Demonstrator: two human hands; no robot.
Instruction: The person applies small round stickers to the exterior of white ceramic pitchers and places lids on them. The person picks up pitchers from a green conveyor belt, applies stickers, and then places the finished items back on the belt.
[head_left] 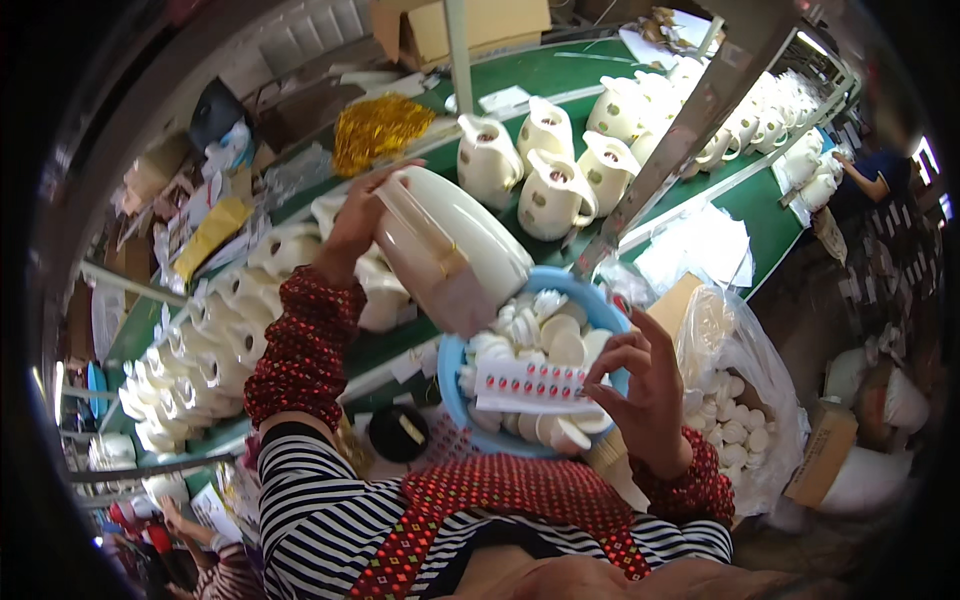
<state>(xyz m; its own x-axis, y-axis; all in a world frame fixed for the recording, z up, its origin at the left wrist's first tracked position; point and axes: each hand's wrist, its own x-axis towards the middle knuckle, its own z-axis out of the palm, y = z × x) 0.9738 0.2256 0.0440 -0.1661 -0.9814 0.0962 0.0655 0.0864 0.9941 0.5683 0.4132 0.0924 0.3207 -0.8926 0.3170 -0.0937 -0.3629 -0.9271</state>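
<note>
My left hand (362,215) grips a large cream plastic jug (465,225) near one end, holding it tilted over the blue basin (452,385). A tag-like whitish patch, partly blurred, shows on its near side. My right hand (645,385) has thumb and finger pinched at the right end of a white sticker sheet (530,385) with rows of small red-and-dark dots. The sheet lies over cream lids and caps (565,340) that fill the basin. Whether a single sticker is between the fingertips is too small to tell.
Cream jugs (555,195) stand upright on the green conveyor (520,70); more jug bodies (210,345) lie in rows at left. A clear bag of caps (735,425) sits right of the basin. A metal post (690,130) slants across the line. Another person (870,180) works far right.
</note>
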